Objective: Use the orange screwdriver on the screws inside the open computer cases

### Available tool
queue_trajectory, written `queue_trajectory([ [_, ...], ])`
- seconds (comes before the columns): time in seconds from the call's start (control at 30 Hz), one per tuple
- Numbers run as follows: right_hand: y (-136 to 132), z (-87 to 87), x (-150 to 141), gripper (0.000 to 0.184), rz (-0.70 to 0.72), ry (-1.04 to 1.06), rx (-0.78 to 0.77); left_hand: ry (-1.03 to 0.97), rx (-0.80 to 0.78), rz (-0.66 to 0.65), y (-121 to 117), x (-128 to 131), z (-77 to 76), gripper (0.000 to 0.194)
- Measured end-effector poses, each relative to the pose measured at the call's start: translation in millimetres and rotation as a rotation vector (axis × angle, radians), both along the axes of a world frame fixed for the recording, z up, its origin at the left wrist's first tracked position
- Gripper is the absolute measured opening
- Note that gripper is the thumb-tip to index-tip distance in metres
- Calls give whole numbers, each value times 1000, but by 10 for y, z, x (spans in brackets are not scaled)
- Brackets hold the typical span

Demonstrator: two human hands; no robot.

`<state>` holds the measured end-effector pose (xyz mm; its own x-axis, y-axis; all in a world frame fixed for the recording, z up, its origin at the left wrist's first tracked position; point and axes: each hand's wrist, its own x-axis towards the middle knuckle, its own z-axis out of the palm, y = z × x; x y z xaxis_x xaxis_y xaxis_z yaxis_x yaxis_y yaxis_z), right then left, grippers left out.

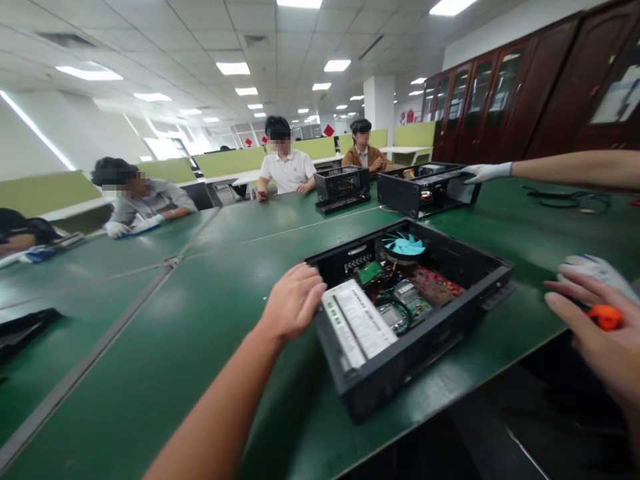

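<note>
An open black computer case (425, 347) lies on its side on the green table, its inside facing up. In it are a labelled silver power supply (357, 320), a fan with light-blue blades (404, 245) and circuit boards (435, 283). My left hand (293, 303) is closed over the case's left rim, beside the power supply. Off to the right, apart from the case, my right hand (595, 320) has its thumb and foremost fingers stretched forward. An orange-ended tool (606, 317) sits in the crook of its thumb; the rest is hidden, so its kind is unclear.
Another person's white-gloved hand (483, 173) rests on a second open case (425, 190). A white glove (597, 270) shows behind my right hand. Farther back stands a third case (343, 187). Cables (570, 197) lie at right. Several people sit around the table (240, 247).
</note>
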<state>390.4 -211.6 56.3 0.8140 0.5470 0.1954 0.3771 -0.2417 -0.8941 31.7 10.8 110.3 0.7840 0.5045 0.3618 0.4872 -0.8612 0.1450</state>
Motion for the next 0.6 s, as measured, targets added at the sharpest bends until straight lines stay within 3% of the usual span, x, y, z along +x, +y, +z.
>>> queue_trajectory([
  [0.07, 176, -141, -85, 67, 143, 17, -23, -16, -108, 37, 55, -470, 64, 46],
  [0.17, 440, -344, -501, 68, 536, 70, -43, -43, -241, 197, 107, -1109, 242, 42],
  [0.27, 587, -429, -950, 66, 903, 84, -128, 9, -326, 431, 118, -1351, 530, 37],
  [0.33, 608, -455, -1059, 70, 1013, 148, -180, 120, -346, 448, 138, -1177, 704, 46],
  [0.4, 611, -501, -988, 71, 989, 249, -196, 268, -278, 349, 202, -788, 786, 51],
  [0.53, 652, -645, -663, 64, 902, 619, -115, 541, -130, 147, 448, 86, 648, 64],
  [0.6, 668, -709, -571, 60, 827, 803, -29, 651, -126, 137, 586, 364, 523, 81],
])
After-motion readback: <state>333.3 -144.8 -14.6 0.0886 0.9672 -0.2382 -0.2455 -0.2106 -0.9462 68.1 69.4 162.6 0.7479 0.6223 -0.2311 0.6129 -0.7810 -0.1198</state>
